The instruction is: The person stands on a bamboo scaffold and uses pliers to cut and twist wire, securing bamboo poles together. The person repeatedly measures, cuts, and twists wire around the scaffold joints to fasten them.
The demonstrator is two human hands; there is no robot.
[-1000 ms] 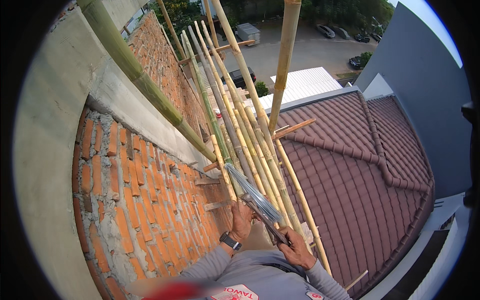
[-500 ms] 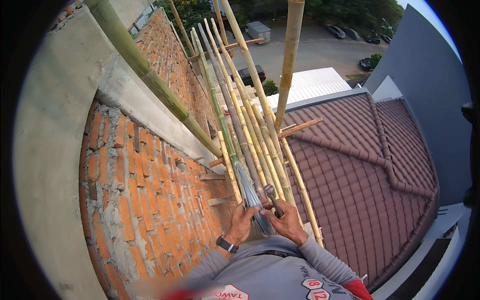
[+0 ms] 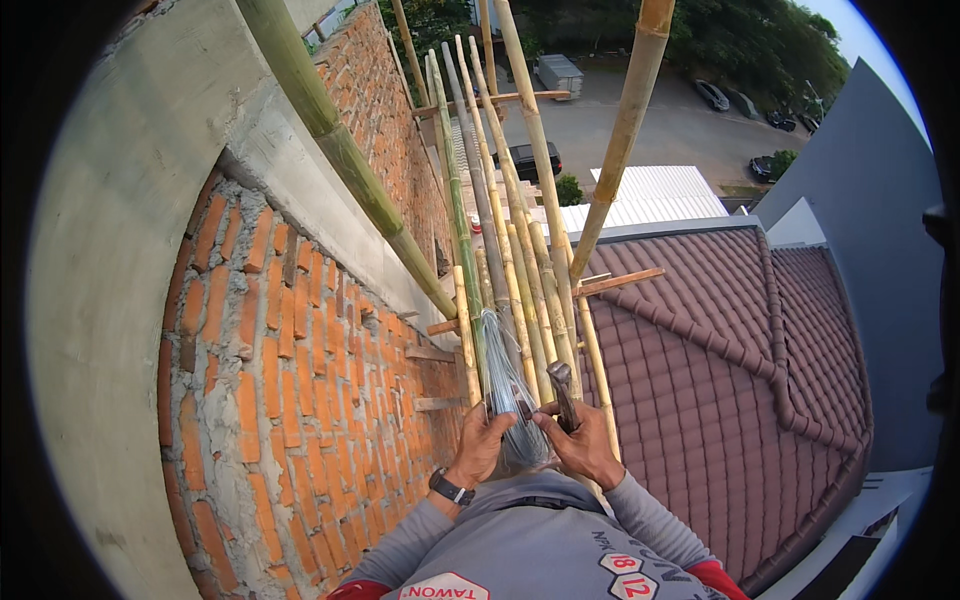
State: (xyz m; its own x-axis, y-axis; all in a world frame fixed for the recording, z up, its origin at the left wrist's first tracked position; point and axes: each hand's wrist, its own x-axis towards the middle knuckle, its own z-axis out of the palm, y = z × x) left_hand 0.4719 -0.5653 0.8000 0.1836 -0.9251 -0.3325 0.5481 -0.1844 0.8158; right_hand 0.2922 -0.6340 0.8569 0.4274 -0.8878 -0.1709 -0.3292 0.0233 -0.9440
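My left hand (image 3: 478, 445) is closed on the left side of a long bundle of thin silvery-blue wire (image 3: 503, 365), with the thumb over the strands near waist level. My right hand (image 3: 585, 445) grips a dark metal hand tool (image 3: 562, 385), head upward, just right of the bundle, while its thumb and fingertips also touch the wire. Part of a small dark piece shows between my thumbs; what it is I cannot make out. The upper strands reach up along a green bamboo pole (image 3: 450, 190).
Bamboo poles (image 3: 545, 300) form a narrow walkway with wooden crosspieces (image 3: 615, 282) and uprights (image 3: 630, 100). An unfinished brick wall (image 3: 250, 400) and concrete (image 3: 120, 300) flank me on the left; a lower tiled roof (image 3: 700, 380) lies on the right. A road (image 3: 640, 130) with parked vehicles is far below.
My right hand has risen and turned the tool from lying diagonally across the wire to upright at its right. The bundle now lies straighter, held between both hands. The view has shifted slightly.
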